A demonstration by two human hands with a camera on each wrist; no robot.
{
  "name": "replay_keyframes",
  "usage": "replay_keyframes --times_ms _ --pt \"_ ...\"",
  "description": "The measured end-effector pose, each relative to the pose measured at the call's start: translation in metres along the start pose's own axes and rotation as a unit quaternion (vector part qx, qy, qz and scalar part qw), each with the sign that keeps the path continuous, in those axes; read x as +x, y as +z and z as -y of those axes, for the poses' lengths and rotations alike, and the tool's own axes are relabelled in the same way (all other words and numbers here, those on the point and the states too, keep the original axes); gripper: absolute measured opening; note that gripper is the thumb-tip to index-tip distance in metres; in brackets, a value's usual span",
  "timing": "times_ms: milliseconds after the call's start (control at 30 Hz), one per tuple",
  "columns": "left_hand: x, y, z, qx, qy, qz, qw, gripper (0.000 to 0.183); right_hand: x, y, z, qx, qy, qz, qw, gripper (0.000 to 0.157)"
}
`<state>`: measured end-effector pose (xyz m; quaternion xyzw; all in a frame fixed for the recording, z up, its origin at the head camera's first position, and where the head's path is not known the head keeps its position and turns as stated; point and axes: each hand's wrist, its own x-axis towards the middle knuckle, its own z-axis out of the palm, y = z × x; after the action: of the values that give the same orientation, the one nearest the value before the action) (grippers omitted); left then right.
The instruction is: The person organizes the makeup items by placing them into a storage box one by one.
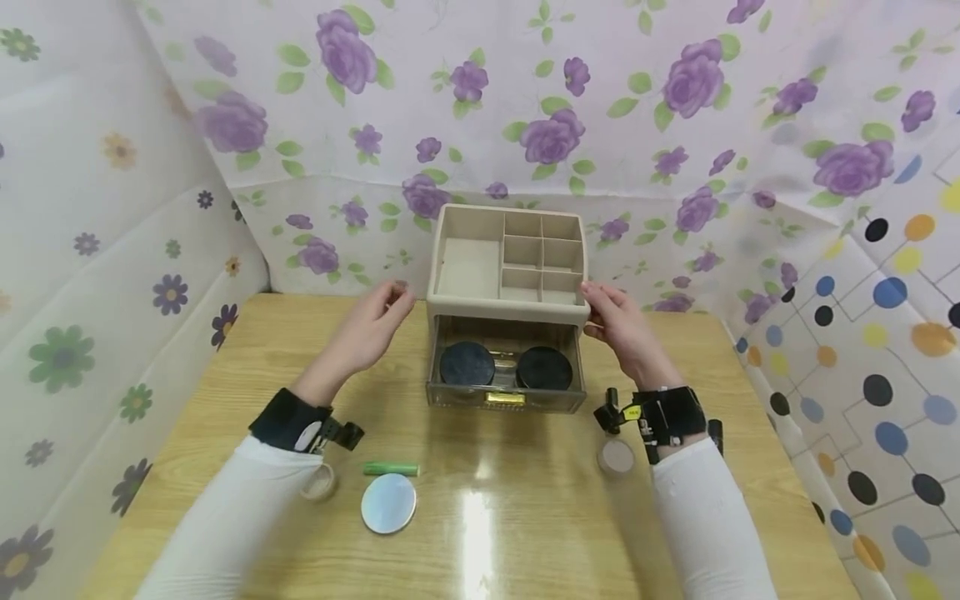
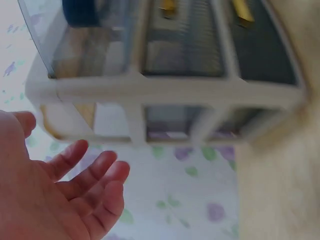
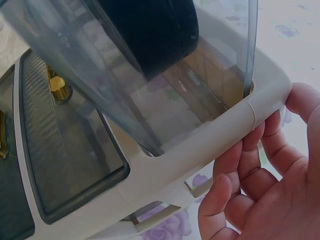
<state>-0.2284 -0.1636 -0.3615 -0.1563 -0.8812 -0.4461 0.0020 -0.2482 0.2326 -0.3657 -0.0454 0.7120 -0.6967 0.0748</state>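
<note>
A cream drawer organizer [image 1: 510, 310] stands at the back of the table, its divided top tray facing up. Its clear top drawer [image 1: 457, 398] is pulled out, with two round black containers [image 1: 467, 364] inside. At the organizer's upper right corner my right hand [image 1: 621, 325] grips the edge; in the right wrist view the curled fingers [image 3: 252, 132] touch the cream frame. My left hand [image 1: 371, 327] hovers by the left side, apart from it, fingers loosely bent and holding nothing. The left wrist view shows a gap between those fingers [image 2: 102, 167] and the frame.
On the table [image 1: 540, 517] at front left lie a green tube [image 1: 391, 468], a shiny pale round disc [image 1: 388, 503] and a small round item [image 1: 318, 482] partly behind the left sleeve. Another small round item [image 1: 617, 457] is near the right wrist. Flowered cloth [image 1: 551, 137] hangs behind.
</note>
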Motion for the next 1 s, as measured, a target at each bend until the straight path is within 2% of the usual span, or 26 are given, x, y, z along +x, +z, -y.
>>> replay_keyframes --times_ms 100,233,333,500,700,900,1000 --pt "-0.02 -0.005 0.014 0.033 0.008 -0.002 0.9994 0.042 -0.001 -0.002 0.0 0.002 0.002 -0.001 1.0 0.026" --pt "-0.053 -0.006 0.03 0.095 0.038 0.017 0.9947 0.038 -0.003 -0.003 -0.001 -0.001 0.006 0.001 1.0 0.031" --pt "-0.077 -0.002 0.034 0.136 0.075 0.058 0.9861 0.037 -0.004 -0.003 -0.001 -0.002 0.01 -0.001 1.0 0.035" --pt "-0.11 0.006 0.033 0.181 0.127 0.149 0.9637 0.036 -0.006 -0.001 -0.002 0.005 0.008 -0.001 1.0 0.043" --pt "-0.129 0.026 0.036 0.188 0.148 0.214 0.9472 0.048 -0.008 -0.002 -0.004 0.005 0.01 -0.001 1.0 0.047" --pt "-0.137 0.043 0.044 0.166 0.181 0.267 0.9319 0.053 -0.006 -0.001 -0.005 0.009 0.003 -0.008 1.0 0.051" --pt "-0.14 0.048 0.049 0.152 0.19 0.279 0.929 0.053 -0.005 0.0 -0.004 0.009 0.004 -0.005 1.0 0.051"
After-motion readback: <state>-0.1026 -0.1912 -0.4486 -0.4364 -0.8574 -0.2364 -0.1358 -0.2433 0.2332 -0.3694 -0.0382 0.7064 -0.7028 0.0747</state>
